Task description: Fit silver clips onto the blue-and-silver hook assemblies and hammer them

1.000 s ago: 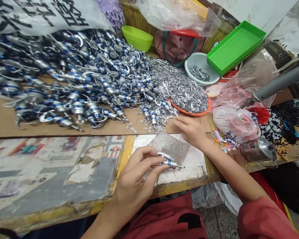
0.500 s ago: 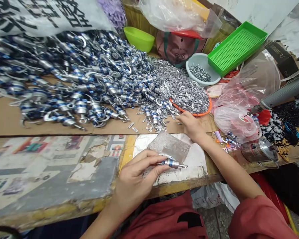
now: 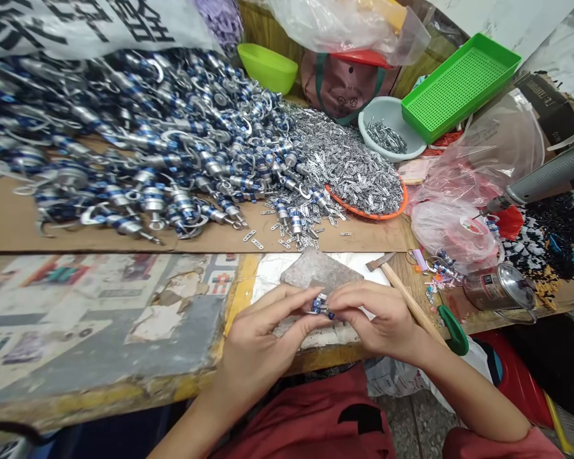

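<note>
My left hand [image 3: 270,325] pinches a small blue-and-silver metal keychain piece [image 3: 321,307] between thumb and fingers. Against its right end, the fingertips of my right hand [image 3: 375,315] are closed; whether they also hold a tiny part is hidden. Under the hands lies a grey stone block [image 3: 310,268] on white paper [image 3: 268,280]. A hammer [image 3: 409,299] with a wooden handle lies just beyond my right hand, partly behind the forearm. Many like keychain pieces form a large pile [image 3: 172,153] at the back left.
Small perforated metal plates [image 3: 354,166] heap up around an orange-rimmed tray [image 3: 404,207]. Behind are a pale bowl [image 3: 395,153] of metal pins and a green basket [image 3: 459,89]. To the right stand a metal mug [image 3: 497,293], a grey tool [image 3: 536,182] and a green-handled object [image 3: 454,331].
My right hand has come back from the edge of the metal plates to the keychain piece in my left hand. The hammer now shows where the right forearm had covered it.
</note>
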A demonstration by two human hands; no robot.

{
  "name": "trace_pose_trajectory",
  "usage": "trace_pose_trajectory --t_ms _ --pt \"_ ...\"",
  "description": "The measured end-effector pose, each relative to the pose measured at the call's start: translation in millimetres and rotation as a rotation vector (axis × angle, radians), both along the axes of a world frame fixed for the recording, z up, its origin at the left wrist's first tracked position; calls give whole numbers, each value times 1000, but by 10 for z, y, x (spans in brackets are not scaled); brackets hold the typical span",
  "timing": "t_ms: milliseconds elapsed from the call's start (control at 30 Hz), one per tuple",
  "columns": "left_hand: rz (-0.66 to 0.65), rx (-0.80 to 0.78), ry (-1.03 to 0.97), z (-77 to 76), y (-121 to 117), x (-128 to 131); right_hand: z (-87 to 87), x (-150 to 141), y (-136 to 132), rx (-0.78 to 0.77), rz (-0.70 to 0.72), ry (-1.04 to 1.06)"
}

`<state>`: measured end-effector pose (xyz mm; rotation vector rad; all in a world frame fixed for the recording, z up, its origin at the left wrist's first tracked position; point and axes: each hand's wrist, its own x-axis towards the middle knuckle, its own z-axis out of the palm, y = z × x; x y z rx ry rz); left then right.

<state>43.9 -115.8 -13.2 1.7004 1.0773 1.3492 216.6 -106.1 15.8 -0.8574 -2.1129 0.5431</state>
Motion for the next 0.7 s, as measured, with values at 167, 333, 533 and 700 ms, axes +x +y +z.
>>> trace_pose_trajectory --t_ms 167,333,533,700 --pt "-5 -45 -65 18 -15 18 -3 -10 -46 -64 -41 76" --pt "-10 -287 -201 54 -37 36 -63 23 -124 -214 -90 183" --pt "-40 -377 -279 116 -38 -1 -59 135 -146 257 48 -147" --pt "-53 -205 -92 146 -32 -70 63 158 -152 353 115 -271"
